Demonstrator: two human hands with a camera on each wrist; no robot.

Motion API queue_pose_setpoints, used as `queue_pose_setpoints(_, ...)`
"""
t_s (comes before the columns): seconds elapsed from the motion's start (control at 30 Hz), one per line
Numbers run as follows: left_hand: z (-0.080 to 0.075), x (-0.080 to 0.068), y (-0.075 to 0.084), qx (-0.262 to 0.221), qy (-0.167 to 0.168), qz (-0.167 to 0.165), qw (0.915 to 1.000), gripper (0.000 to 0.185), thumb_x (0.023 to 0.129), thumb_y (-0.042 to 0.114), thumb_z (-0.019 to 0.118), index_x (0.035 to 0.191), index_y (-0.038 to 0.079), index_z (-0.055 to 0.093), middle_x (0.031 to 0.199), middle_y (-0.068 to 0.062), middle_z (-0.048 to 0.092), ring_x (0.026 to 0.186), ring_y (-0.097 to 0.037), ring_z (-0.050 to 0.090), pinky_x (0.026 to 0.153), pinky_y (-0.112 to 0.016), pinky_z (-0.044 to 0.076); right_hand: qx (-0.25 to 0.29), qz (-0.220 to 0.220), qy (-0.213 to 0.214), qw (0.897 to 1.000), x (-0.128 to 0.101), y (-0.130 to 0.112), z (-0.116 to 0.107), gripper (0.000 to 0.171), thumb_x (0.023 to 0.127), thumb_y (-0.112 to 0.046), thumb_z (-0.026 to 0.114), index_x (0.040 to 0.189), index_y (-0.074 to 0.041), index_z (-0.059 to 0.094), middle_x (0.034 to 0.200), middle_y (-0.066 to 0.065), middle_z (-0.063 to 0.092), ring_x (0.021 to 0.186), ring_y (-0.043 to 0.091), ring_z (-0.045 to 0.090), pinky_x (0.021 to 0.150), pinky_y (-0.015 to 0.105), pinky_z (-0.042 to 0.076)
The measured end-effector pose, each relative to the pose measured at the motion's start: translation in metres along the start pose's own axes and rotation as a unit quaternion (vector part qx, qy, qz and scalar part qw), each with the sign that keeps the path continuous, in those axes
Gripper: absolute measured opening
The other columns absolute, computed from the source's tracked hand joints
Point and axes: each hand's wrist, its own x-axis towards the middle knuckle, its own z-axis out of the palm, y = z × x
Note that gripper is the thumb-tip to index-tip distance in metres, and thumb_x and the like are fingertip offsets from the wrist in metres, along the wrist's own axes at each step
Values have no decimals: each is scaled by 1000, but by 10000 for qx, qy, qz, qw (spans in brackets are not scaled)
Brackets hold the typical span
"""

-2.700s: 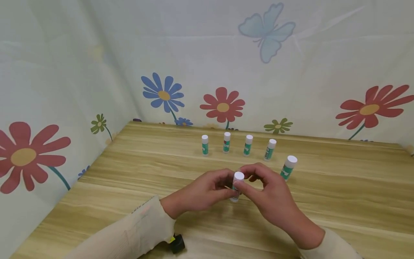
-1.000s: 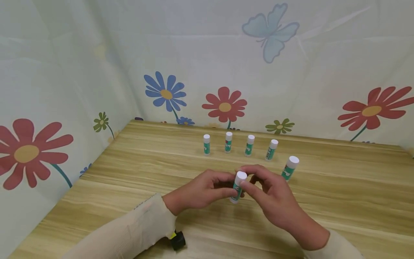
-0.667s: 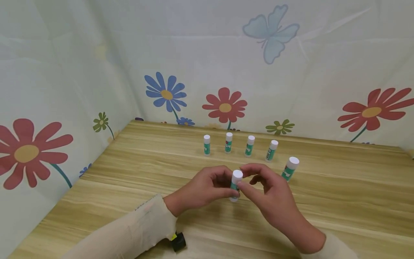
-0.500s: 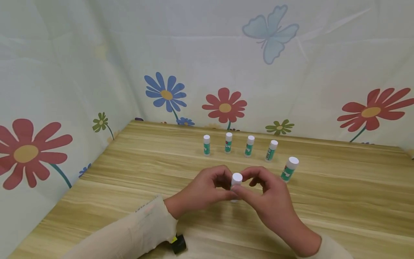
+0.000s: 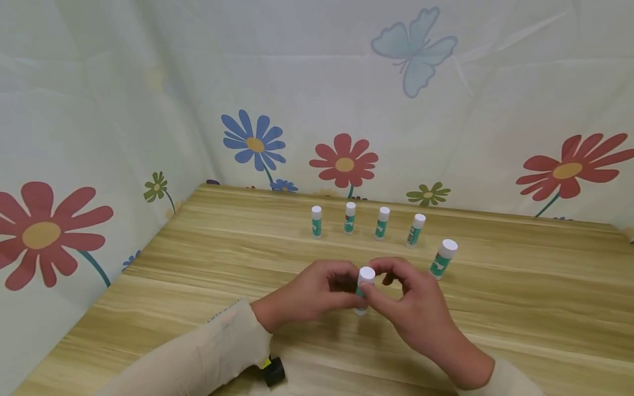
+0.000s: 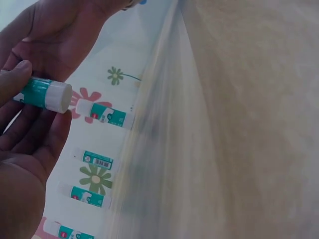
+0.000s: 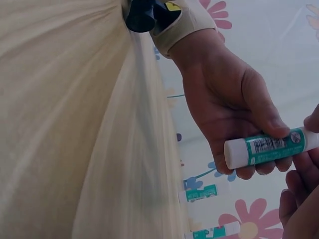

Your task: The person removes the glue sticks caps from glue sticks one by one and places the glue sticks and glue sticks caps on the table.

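Note:
Both hands are together around one glue stick [image 5: 366, 274], which has a white cap and a green label. It is nearly upright, cap up, just above the wooden tabletop. My left hand [image 5: 314, 294] grips its lower body between thumb and fingers. Higher up, my right hand [image 5: 418, 302] pinches the cap with thumb and index finger. The right wrist view shows the white base and barcode of the glue stick [image 7: 269, 147], with the left thumb pressed on the label. Fingers hide parts of the label in the head view.
Several similar glue sticks stand upright beyond the hands: a far row including one at its left end [image 5: 316, 222], and a nearer one [image 5: 443, 258] by the right hand. A flowered curtain [image 5: 297, 82] borders the wooden table [image 5: 198, 264]. A black wrist device [image 5: 273, 372] hangs under the left sleeve.
The held glue stick has shifted slightly and straightened from a small tilt. The right thumb and fingers have shifted position around its cap. The standing glue sticks have stayed put.

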Motion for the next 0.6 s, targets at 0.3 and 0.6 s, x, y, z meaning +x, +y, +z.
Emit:
queue_pose_setpoints(0.3, -4, -1, -1, -150, -353, -49, 9993, 27, 95, 11, 61, 122, 11, 64, 113, -8, 69, 96, -8, 63, 91, -25, 53, 129, -157, -282, 9994, 2, 1, -6, 28, 86, -7, 72, 111, -18, 69, 104, -7, 69, 88, 8, 58, 75, 20, 47)
queue_pose_setpoints(0.6, -1, 2, -3, 75, 162, -173, 9997, 18, 87, 15, 72, 104, 16, 66, 101, -1, 69, 91, -11, 64, 85, -25, 54, 266, 481, -243, 9982, 3, -3, -4, 22, 80, -21, 80, 98, -18, 67, 91, -7, 66, 88, 15, 59, 75, 23, 48)
